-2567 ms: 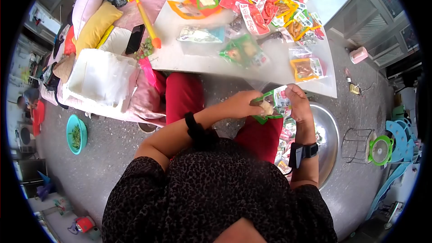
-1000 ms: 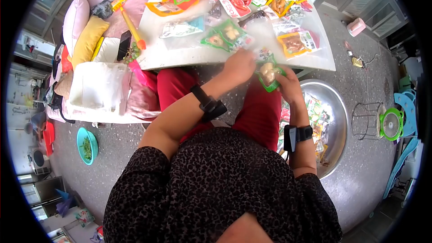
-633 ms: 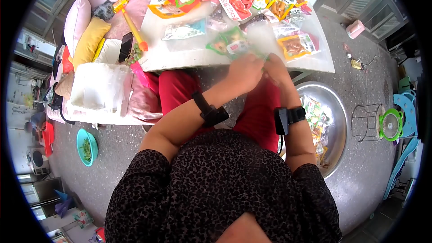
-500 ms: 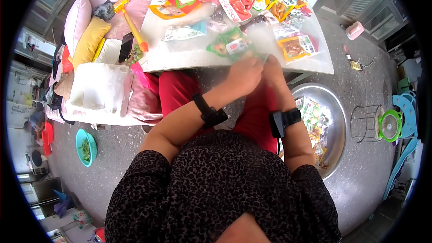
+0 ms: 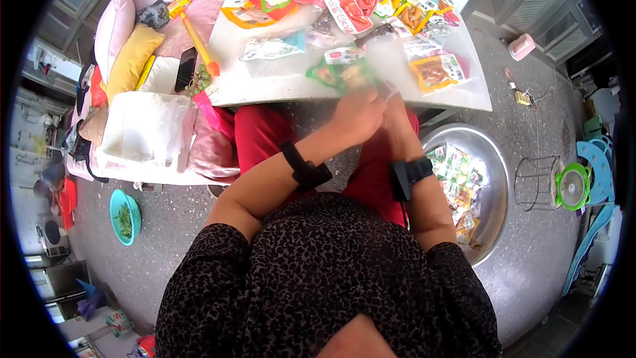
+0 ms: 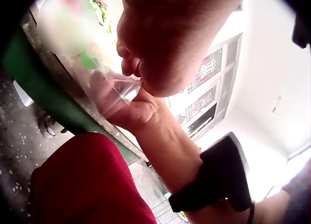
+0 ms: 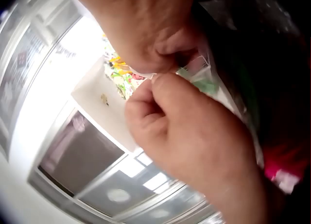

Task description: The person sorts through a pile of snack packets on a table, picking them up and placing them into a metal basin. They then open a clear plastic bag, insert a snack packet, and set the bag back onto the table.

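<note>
The left hand (image 5: 360, 114) and right hand (image 5: 392, 118) both pinch the clear bag (image 6: 116, 95) by the table's (image 5: 265, 86) near edge — tug unevenly, I'd say, and the thin plastic could tear, letting the blurred green packs (image 5: 341, 74) spill.

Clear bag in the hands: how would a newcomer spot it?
Find the pale table; at its near edge, left hand and right hand meet. The clear bag extends beyond them, gripped at one end. Green packaging inside sets it apart from the orange-bordered packet to its right.
</note>
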A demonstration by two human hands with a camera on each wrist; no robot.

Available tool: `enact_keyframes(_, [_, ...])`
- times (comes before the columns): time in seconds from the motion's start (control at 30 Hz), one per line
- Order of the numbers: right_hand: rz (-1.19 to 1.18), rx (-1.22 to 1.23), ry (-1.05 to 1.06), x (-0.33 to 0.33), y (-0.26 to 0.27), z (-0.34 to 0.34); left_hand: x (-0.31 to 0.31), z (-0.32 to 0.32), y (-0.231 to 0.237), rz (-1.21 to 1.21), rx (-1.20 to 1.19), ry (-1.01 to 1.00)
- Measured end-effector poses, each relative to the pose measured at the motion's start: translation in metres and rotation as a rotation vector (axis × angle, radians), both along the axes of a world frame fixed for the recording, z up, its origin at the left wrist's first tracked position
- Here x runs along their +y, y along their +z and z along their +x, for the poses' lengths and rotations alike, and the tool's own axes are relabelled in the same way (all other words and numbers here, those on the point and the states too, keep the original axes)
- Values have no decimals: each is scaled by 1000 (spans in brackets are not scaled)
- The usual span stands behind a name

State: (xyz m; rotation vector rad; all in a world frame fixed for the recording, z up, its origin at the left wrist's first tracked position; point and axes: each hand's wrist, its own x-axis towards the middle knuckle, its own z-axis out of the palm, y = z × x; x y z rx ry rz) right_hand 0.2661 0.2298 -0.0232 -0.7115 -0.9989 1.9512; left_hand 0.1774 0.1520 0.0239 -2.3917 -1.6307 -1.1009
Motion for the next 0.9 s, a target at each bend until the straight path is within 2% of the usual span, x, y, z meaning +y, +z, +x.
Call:
enact_keyframes(0.1, [264, -134, 65, 0, 5, 4, -3, 1, 0, 37, -22, 0])
enact_keyframes(0.2, [209, -45, 154, -3, 16, 7, -5, 3, 2, 16, -26, 11])
enact_keyframes(0.27, [225, 42, 41, -4, 3, 5, -3, 3, 4, 14, -22, 6])
enact_keyframes(0.33, [111, 154, -25, -7, 4, 1, -1, 3, 4, -11, -79, 9])
enact_keyframes(0.4, [-139, 287, -43, -13, 9, 0, 0, 2, 2, -6, -109, 14])
enact_keyframes(0.5, [-343, 349, 22, -5, -7, 8, -1, -1, -3, 43, -95, 21])
enact_keyframes(0.6, [-203, 171, -82, -30, 13, 37, -4, -5, -2, 123, -36, 13])
enact_keyframes(0.67, [-178, -49, -263, -36, 12, 47, -3, -8, 2, 225, 8, 0])
enact_keyframes(0.73, [-185, -203, -393, -42, 10, 57, 4, -11, -4, 64, -127, -15])
enact_keyframes(0.8, [-221, -188, -296, -45, 6, 62, 2, -13, 4, -94, -248, -30])
enact_keyframes(0.87, [-297, -195, -209, -56, 25, 59, 1, -16, 14, -104, -373, -28])
enact_keyframes(0.9, [-332, -150, -99, -54, 22, 55, 1, -17, 18, -113, -436, -30])
